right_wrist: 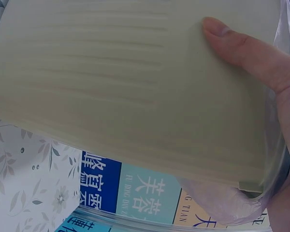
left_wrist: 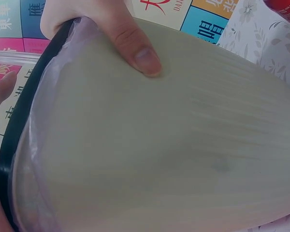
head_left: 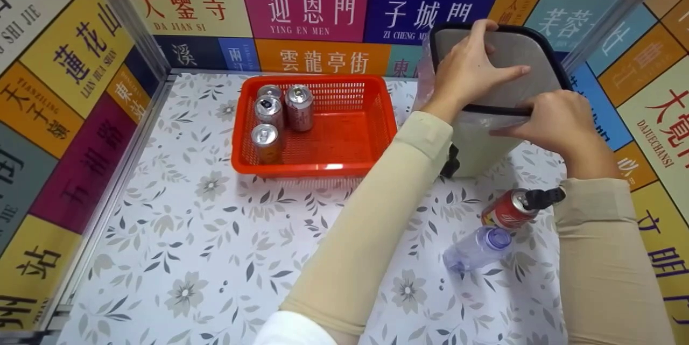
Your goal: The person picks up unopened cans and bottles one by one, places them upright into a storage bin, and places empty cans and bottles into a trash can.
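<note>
A pale trash bin [head_left: 479, 148] with a black rim [head_left: 546, 51] stands at the right back, its mouth tilted toward me. Translucent plastic film [left_wrist: 43, 111], apparently a bag liner, is folded over the bin's edge. My right hand [head_left: 565, 119] grips the near right corner of the rim, its thumb pressed on the outer wall in the right wrist view. Across the mouth lies my left hand [head_left: 468, 70], index finger stretched to the far rim and thumb pointing right. Its other fingers are mostly hidden.
A red plastic basket [head_left: 344, 167] left of the bin holds several drink cans [head_left: 300, 108] at its left side. In front of the bin are a red can [head_left: 506, 213] and a clear purplish bottle [head_left: 473, 251]. Printed panels and metal posts enclose the flowered tabletop.
</note>
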The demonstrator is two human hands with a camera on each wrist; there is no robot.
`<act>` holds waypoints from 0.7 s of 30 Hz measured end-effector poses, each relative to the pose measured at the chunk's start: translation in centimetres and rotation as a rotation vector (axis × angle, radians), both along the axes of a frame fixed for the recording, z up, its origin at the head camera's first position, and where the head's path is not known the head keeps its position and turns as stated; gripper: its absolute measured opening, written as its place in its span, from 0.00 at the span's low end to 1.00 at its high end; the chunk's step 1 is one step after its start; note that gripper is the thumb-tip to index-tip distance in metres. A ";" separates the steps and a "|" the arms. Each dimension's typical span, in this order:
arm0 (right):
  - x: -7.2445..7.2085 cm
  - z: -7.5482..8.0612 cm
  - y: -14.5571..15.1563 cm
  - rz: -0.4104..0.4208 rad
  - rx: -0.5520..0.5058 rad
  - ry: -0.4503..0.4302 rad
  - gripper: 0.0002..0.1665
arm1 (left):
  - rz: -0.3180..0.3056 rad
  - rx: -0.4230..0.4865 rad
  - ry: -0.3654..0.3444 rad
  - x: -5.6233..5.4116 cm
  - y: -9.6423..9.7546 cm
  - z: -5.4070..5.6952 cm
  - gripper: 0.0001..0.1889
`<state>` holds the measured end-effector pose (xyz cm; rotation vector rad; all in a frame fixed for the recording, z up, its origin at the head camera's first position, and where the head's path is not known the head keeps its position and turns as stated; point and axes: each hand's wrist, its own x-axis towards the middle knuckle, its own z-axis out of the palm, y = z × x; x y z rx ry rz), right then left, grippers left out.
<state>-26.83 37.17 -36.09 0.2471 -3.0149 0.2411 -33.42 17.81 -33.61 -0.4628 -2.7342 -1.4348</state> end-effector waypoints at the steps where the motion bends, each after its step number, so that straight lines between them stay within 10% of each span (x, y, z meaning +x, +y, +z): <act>1: 0.0 0.0 0.0 0.000 -0.001 0.001 0.39 | 0.000 0.001 -0.001 0.0 0.0 0.0 0.50; 21: -0.1 0.2 0.0 -0.026 -0.025 -0.028 0.41 | -0.003 0.015 0.023 0.3 -0.1 -0.1 0.47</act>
